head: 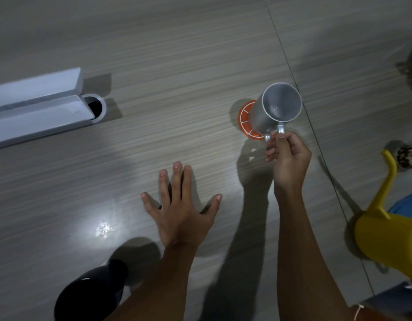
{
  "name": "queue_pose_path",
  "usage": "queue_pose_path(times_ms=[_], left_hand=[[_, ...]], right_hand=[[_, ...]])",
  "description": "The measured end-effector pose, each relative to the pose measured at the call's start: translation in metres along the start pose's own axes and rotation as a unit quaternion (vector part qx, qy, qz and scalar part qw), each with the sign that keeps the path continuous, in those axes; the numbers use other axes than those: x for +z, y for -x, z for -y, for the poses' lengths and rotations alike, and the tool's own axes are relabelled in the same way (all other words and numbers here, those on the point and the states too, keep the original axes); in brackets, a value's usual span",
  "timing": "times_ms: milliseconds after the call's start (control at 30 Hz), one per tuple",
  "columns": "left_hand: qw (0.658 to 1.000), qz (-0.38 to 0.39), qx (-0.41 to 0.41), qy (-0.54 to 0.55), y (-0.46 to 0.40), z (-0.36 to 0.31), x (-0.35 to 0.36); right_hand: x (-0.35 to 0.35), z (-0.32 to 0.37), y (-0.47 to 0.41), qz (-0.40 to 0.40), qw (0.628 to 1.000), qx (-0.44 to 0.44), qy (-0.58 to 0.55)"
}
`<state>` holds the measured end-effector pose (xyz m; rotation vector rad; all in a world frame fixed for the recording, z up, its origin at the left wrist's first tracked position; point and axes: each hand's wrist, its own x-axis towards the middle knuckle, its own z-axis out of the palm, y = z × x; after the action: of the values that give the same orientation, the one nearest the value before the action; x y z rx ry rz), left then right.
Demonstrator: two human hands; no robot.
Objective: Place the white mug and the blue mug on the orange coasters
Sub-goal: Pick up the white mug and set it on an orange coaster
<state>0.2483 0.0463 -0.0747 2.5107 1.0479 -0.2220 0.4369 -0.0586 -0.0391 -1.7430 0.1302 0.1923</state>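
Note:
My right hand (287, 156) grips the handle of the white mug (273, 112), which stands on or just above an orange coaster (244, 121) at the right of the wooden table; whether its base touches I cannot tell. The mug covers most of that coaster, and it is empty inside. My left hand (180, 205) lies flat on the table with fingers spread, holding nothing. The blue mug (91, 295), very dark, stands at the near left edge, partly behind my left forearm. Only one coaster is in view.
A white cable tray with a raised lid (36, 105) and a round opening sits at the left. A yellow watering can (385, 230) stands at the right, with a small patterned object (407, 156) behind it. A table seam (293, 72) runs diagonally at the right.

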Motion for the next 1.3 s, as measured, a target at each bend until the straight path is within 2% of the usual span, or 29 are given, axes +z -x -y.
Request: queue_pose_path(times_ms=[433,1300], left_hand=[[1.0,0.005,-0.007,0.006,-0.001,0.0,0.0],[1.0,-0.001,-0.008,-0.001,0.0,0.001,0.005]], right_hand=[[-0.002,0.002,0.001,0.02,1.0,-0.005,0.005],[-0.006,-0.013,0.006,-0.005,1.0,-0.004,0.005]])
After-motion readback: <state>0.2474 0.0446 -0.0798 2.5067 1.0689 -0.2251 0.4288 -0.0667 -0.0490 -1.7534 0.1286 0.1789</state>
